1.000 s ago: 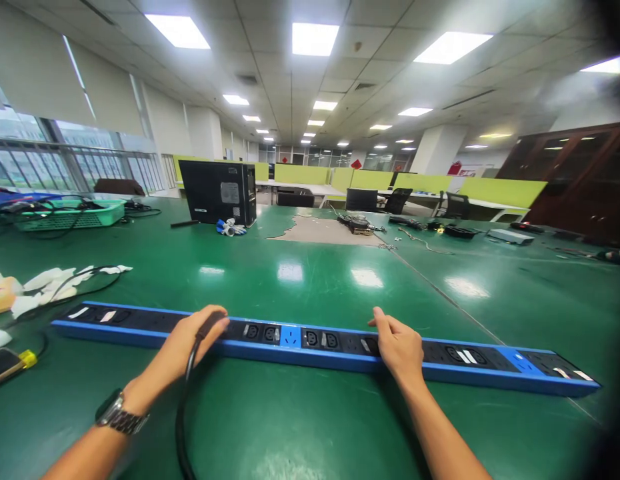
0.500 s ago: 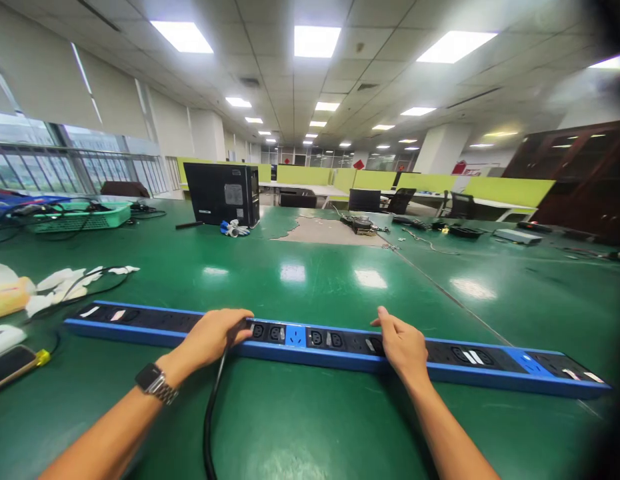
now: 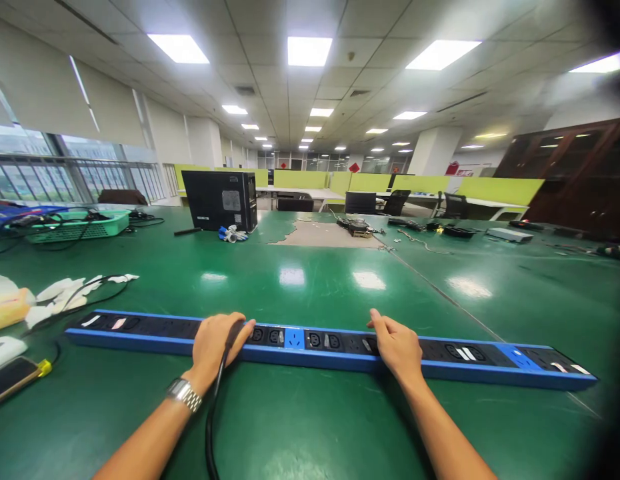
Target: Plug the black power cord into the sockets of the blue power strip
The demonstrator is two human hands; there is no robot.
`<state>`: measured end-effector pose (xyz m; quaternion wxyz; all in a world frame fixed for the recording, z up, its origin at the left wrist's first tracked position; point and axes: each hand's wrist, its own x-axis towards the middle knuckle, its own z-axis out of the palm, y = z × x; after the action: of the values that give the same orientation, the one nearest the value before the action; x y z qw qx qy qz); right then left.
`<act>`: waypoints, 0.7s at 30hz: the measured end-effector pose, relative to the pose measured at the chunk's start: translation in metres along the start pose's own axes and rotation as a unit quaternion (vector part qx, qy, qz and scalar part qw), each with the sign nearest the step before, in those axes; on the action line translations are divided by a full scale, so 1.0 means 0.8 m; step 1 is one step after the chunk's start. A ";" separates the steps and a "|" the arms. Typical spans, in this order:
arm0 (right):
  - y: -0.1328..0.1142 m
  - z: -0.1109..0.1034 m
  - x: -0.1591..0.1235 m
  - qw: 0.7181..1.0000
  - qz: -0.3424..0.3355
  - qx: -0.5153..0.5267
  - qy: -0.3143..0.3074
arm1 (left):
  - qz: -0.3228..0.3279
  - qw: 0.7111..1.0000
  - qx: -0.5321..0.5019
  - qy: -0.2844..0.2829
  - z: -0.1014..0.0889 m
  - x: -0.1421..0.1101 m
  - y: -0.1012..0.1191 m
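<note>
A long blue-and-black power strip [image 3: 320, 357] lies across the table in front of me. My left hand [image 3: 217, 343] is closed over its left-middle part, with the end of a black power cord [image 3: 211, 427] between thumb and fingers. The cord's plug is mostly hidden in the hand, so whether it sits in a socket cannot be seen. From there the cord hangs down toward the near edge. Right of the middle, my right hand [image 3: 399, 347] grips the strip, its fingertips partly hidden. Several sockets show between the two hands.
A black computer case [image 3: 220, 200] stands at the back, with gloves [image 3: 233, 233] before it. Left are a green basket [image 3: 85, 227] of cables, white cloth-like pieces [image 3: 65, 293] and a phone [image 3: 13, 381]. Loose electronic parts [image 3: 359, 227] lie on the far side.
My left wrist has turned and moved right, and the cord end now shows on the near side of that hand. The right hand keeps its place on the power strip.
</note>
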<state>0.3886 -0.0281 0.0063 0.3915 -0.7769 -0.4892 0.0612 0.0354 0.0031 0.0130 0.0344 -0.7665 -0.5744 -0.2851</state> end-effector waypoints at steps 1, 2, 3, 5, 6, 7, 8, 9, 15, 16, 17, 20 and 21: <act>0.000 0.000 0.000 1.000 0.000 0.001 0.000 | -0.017 0.999 -0.020 0.020 -0.001 0.000 0.005; -0.001 0.000 -0.001 1.000 0.000 0.001 0.001 | -0.038 0.997 -0.047 0.043 -0.001 0.001 0.011; -0.001 0.000 -0.001 1.000 0.001 0.000 0.001 | -0.061 0.993 -0.076 0.064 -0.002 0.002 0.019; -0.002 0.000 -0.002 1.000 0.003 -0.005 0.000 | -0.088 0.985 -0.117 0.091 -0.002 0.006 0.044; -0.002 0.000 -0.002 1.000 0.006 -0.009 0.000 | -0.080 0.985 -0.125 0.087 0.000 0.009 0.060; -0.002 0.000 -0.002 1.000 0.009 -0.011 0.000 | -0.060 0.987 -0.125 0.076 0.003 0.011 0.078; -0.002 0.000 -0.002 1.000 0.011 -0.013 0.000 | -0.040 0.990 -0.119 0.057 0.007 0.013 0.095; -0.002 0.000 -0.002 1.000 0.013 -0.014 0.001 | -0.023 0.993 -0.110 0.034 0.012 0.015 0.110; -0.001 0.000 -0.002 1.000 0.012 -0.007 0.005 | 0.000 1.000 -0.011 -0.011 0.041 0.012 0.146; -0.001 0.000 -0.002 1.000 0.012 -0.007 0.004 | 0.004 1.000 -0.006 -0.009 0.043 0.011 0.145; 0.000 0.001 -0.001 1.000 0.013 -0.009 0.003 | 0.009 1.000 -0.004 -0.008 0.046 0.011 0.145; 0.001 0.001 0.000 1.000 0.019 -0.010 0.000 | 0.010 1.000 -0.006 -0.016 0.052 0.014 0.147; 0.001 0.002 0.000 1.000 0.020 -0.005 0.000 | 0.004 1.000 -0.011 -0.020 0.054 0.015 0.148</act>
<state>0.3883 -0.0276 0.0049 0.3860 -0.7886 -0.4741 0.0663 0.1616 -0.0101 0.0150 0.0157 -0.7743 -0.5691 -0.2762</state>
